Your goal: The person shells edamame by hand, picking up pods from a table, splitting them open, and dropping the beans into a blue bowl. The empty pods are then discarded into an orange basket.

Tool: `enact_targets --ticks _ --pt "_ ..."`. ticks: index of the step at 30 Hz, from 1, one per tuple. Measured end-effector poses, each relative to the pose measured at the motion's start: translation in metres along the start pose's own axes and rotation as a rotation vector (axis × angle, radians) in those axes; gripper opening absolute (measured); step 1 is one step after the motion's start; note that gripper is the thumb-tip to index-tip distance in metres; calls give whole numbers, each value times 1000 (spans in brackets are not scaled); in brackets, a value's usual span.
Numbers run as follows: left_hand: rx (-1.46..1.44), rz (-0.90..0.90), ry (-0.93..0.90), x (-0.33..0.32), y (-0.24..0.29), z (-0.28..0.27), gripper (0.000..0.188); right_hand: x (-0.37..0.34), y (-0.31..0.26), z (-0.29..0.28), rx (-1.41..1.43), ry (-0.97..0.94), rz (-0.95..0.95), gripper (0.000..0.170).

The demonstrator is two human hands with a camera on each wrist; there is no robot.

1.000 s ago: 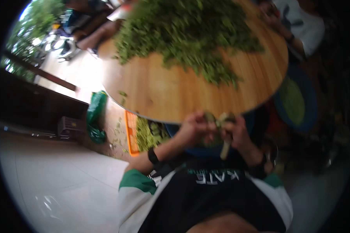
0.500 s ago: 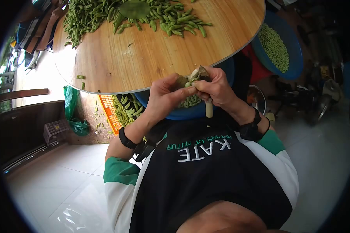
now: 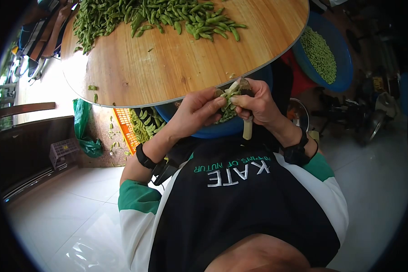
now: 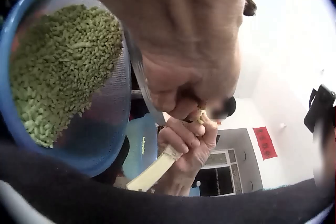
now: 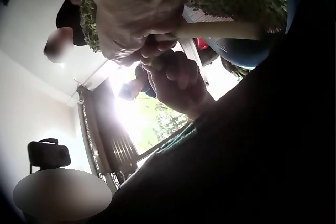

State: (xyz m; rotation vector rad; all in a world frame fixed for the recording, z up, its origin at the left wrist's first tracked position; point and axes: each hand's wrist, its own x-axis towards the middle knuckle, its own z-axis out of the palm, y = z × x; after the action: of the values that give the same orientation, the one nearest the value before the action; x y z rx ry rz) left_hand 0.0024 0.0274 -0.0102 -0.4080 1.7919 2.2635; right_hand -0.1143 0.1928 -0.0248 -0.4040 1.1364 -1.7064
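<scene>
Over the blue basin (image 3: 213, 131) at the table's edge, both hands meet around green bean pods. My left hand (image 3: 197, 111) pinches a bean pod (image 3: 219, 93) between thumb and fingertips. Beside it my right hand (image 3: 258, 106) grips a tool with a pale, flat handle (image 3: 248, 129), which sticks out below the palm toward the body. A whitish-brown piece (image 3: 241, 84) shows above the right fingers; I cannot tell whether it belongs to the tool. The left wrist view shows shelled green beans (image 4: 63, 66) in the basin, and the handle below the right fingers.
A heap of green pods (image 3: 167, 16) covers the far part of the round wooden table (image 3: 167, 68). To the right stands another blue basin (image 3: 344, 59) of shelled beans. An orange basket (image 3: 124, 129) and a green plastic bag (image 3: 84, 131) are on the floor at left.
The head view has tilted and shifted, so the hands appear higher and larger than a second ago. Since half a second ago, the hands have drawn slightly apart, each keeping its grip.
</scene>
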Motion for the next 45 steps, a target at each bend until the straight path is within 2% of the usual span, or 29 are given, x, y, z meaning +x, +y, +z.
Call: enact_targets --ticks 1,6,8,11,15,17,18,19,20,21,22,24,27,29,32,34,36,37,39,40,42,45 --pt "-17 -15 3 2 -1 -2 19 0 1 -2 -1 -1 3 8" --pt "56 -15 12 1 -3 1 14 -1 0 1 -406 19 -151 4" --pt "194 110 18 4 -8 2 9 0 3 0 -438 14 -181 3" --pt "279 160 17 7 -19 3 9 2 6 -1 -493 17 -219 3" --pt "181 164 8 8 -24 4 10 3 11 -5 -550 30 -249 3" --pt "230 27 -33 5 -15 4 12 1 9 -7 -531 15 -172 2" --pt "228 26 -34 6 -17 4 12 0 7 -9 -512 -2 -97 2" --pt "96 30 -55 7 -20 2 14 1 8 -13 -511 -1 -96 2" --pt "-36 34 -75 7 -22 1 16 3 10 -17 -374 10 -6 3" --pt "-36 34 -75 8 -22 -2 16 4 12 -20 -238 21 82 4" --pt "-33 18 -104 9 -22 -5 19 4 13 -22 -239 19 82 4" --pt "-31 -1 -132 9 -26 -7 22 4 15 -23 -59 -4 127 5" --pt "-130 31 -93 13 -36 -9 22 5 20 -24 -43 0 121 6" --pt "-322 9 -76 16 -44 -10 18 5 22 -24 -50 -5 101 6" --pt "-320 -16 -57 11 -42 -9 15 4 24 -26 -92 0 80 6" --pt "-261 -29 -30 9 -42 -7 14 3 25 -28 -126 14 86 6" --pt "-4 -31 49 9 -47 -7 16 0 28 -28 -226 20 101 5" --pt "-4 -31 49 10 -48 -7 16 0 29 -28 -225 19 101 5" --pt "403 -52 203 12 -50 -6 20 -1 31 -27 -350 27 82 4" --pt "401 -54 204 13 -56 -7 20 -2 32 -26 -350 25 85 4" --pt "943 422 256 16 -68 -13 28 -1 32 -23 -543 6 -73 5" --pt "1028 389 212 15 -77 -17 34 -1 35 -28 -558 36 -89 6"
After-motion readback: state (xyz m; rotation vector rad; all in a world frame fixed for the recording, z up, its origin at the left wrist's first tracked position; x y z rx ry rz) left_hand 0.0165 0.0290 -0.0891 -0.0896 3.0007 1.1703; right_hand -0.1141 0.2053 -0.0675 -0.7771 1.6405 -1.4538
